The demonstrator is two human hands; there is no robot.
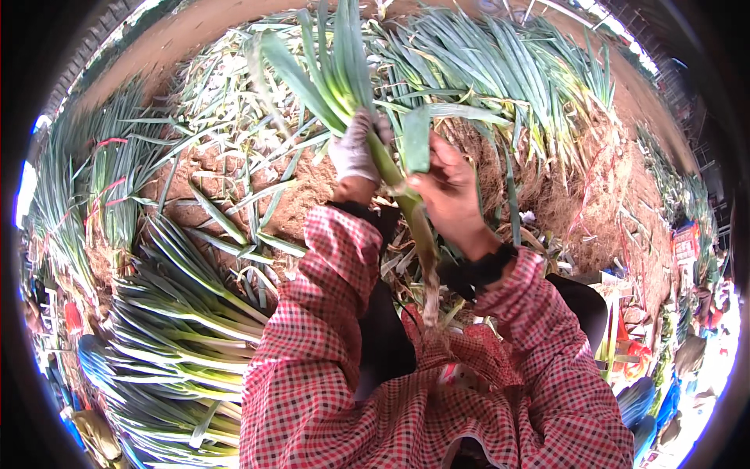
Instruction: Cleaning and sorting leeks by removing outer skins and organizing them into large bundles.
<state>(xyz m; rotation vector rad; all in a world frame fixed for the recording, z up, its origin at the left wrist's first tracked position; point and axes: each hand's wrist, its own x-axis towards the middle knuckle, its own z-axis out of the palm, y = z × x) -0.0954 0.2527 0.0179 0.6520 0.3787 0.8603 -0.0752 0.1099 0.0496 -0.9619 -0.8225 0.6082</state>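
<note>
My left hand (pixel 356 150), in a pale glove, is closed around the upper stalk of a large green onion (pixel 422 234). The onion slants across in front of me, its green leaves fanning out at the top and its pale, ragged root end near my lap. Bare, my right hand (pixel 453 191) is beside the middle of the stalk with fingers bent in. A broad green onion leaf (pixel 416 139) stands up between its thumb and fingers; the exact grip is partly hidden. The thumb appears to touch the stalk.
Cleaned-looking green onions (pixel 187 336) lie piled at my left. Bundles tied with red string (pixel 105 187) stand farther left. A row of onions with soil-covered roots (pixel 500 78) lies at the far right. Stripped leaves (pixel 226 102) litter the brown ground.
</note>
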